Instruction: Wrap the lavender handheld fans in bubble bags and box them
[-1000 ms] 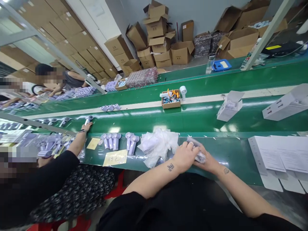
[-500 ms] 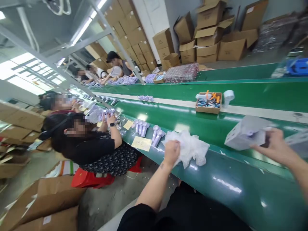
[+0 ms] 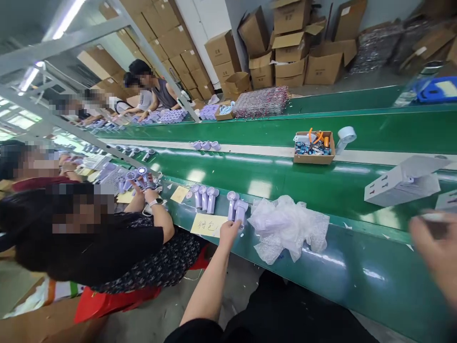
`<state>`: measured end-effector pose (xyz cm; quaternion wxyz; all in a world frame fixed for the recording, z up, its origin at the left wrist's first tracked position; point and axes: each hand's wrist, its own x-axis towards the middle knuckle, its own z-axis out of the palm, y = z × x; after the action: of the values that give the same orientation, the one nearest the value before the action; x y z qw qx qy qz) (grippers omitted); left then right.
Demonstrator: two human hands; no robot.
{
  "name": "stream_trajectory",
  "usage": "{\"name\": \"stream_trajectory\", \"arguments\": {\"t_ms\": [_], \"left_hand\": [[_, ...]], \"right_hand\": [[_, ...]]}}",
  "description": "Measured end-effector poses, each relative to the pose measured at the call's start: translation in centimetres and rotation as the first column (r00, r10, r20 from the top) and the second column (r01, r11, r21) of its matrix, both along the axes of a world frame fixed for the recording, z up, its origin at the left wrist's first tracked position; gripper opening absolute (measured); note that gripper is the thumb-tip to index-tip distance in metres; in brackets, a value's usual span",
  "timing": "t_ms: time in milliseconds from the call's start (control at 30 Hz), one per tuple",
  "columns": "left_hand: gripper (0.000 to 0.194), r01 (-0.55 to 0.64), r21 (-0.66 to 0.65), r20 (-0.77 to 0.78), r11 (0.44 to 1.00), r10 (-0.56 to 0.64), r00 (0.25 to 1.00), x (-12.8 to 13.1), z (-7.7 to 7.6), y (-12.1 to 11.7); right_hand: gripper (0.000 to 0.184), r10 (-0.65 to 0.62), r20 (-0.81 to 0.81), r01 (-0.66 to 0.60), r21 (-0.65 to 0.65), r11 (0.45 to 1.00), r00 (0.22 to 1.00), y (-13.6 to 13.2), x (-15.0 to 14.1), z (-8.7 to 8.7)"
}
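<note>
My left hand (image 3: pixel 229 234) is closed at the lower end of a lilac handheld fan (image 3: pixel 241 209), which stands close beside another lilac fan (image 3: pixel 232 202). To the right of this hand, crumpled bubble wrap (image 3: pixel 309 228) lies on the green table edge with a lilac shape showing through it. At the far right my right hand (image 3: pixel 433 252) is smeared by motion; a whitish blur shows at its fingertips, and I cannot make out what it is. Beyond it on the belt sits a white box (image 3: pixel 389 186) with its flap up.
Several lilac fans (image 3: pixel 203 197) stand left of my left hand, behind a yellow paper note (image 3: pixel 205 225). A cardboard tray (image 3: pixel 314 159) of small parts and a tape roll (image 3: pixel 346 136) are on the belt's middle strip. A co-worker (image 3: pixel 117 238) sits close on my left.
My left hand has moved left from the bubble wrap to the fan. The right hand has let go of the white box, which now rests on the belt. The camera view has shifted.
</note>
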<state>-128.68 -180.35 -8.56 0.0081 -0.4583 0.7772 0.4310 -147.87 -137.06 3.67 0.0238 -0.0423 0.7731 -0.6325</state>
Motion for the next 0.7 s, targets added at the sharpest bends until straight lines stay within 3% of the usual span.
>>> {"name": "stream_trajectory", "arguments": {"t_ms": [33,67,100,133,167,233,267,300,333,433,500,567,633,700], "left_hand": [[0.039,-0.020,0.100,-0.091,0.995,0.030,0.995,0.3,0.5,0.8],[0.040,-0.026,0.229,-0.198,0.973,0.073,0.978,0.6,1.1,1.9],[0.040,-0.005,0.372,-0.305,0.928,0.127,0.944,0.8,1.6,3.4],[0.040,0.056,0.492,-0.392,0.869,0.163,0.906,1.1,2.2,5.1],[0.039,0.147,0.559,-0.452,0.816,0.151,0.879,1.2,2.6,7.1],[0.040,0.375,0.601,-0.520,0.705,-0.011,0.854,1.0,3.1,10.9],[0.042,0.500,0.581,-0.554,0.642,-0.138,0.821,0.5,3.1,12.7],[0.044,0.602,0.524,-0.581,0.603,-0.264,0.770,-0.3,3.2,14.1],[0.045,0.678,0.423,-0.591,0.601,-0.383,0.709,-1.4,3.1,15.4],[0.045,0.729,-0.101,-0.444,0.677,-0.687,0.576,-6.4,2.9,18.3],[0.050,0.719,-0.367,-0.216,0.590,-0.806,0.551,-9.8,2.7,20.1],[0.043,0.771,-0.435,-0.022,0.465,-0.862,0.507,-12.2,2.6,21.7],[0.028,0.783,-0.481,0.022,0.394,-0.887,0.461,-13.0,2.5,23.0],[0.024,0.734,-0.602,-0.052,0.314,-0.933,0.356,-12.5,2.4,23.6]], "right_hand": [[0.030,-0.069,0.057,0.064,0.086,0.994,0.996,-2.6,3.1,-1.1],[0.029,-0.023,0.198,-0.001,0.119,0.993,0.980,-5.5,5.9,-2.3],[0.036,0.086,0.358,-0.097,0.015,0.995,0.930,-8.5,8.2,-3.5],[0.040,0.243,0.496,-0.180,-0.172,0.968,0.834,-11.3,9.9,-4.7],[0.044,0.362,0.530,-0.186,-0.357,0.916,0.767,-13.7,11.0,-5.7],[0.044,0.425,0.523,-0.101,-0.537,0.837,0.739,-16.3,11.6,-7.0],[0.040,0.385,0.528,-0.027,-0.563,0.826,0.757,-16.4,11.3,-7.2],[0.034,0.314,0.547,0.057,-0.557,0.829,0.776,-15.8,10.8,-7.2],[0.029,0.226,0.570,0.144,-0.531,0.835,0.790,-14.5,10.2,-6.9],[0.021,-0.028,0.594,0.349,-0.434,0.831,0.804,-9.0,9.1,-5.5],[0.022,-0.149,0.573,0.424,-0.384,0.820,0.806,-5.7,9.5,-4.6],[0.030,-0.168,0.572,0.440,-0.379,0.814,0.803,-3.3,10.4,-4.0],[0.032,-0.122,0.605,0.438,-0.409,0.801,0.787,-1.5,11.1,-3.8],[0.028,-0.054,0.653,0.451,-0.458,0.766,0.755,0.1,11.4,-3.6]]}}
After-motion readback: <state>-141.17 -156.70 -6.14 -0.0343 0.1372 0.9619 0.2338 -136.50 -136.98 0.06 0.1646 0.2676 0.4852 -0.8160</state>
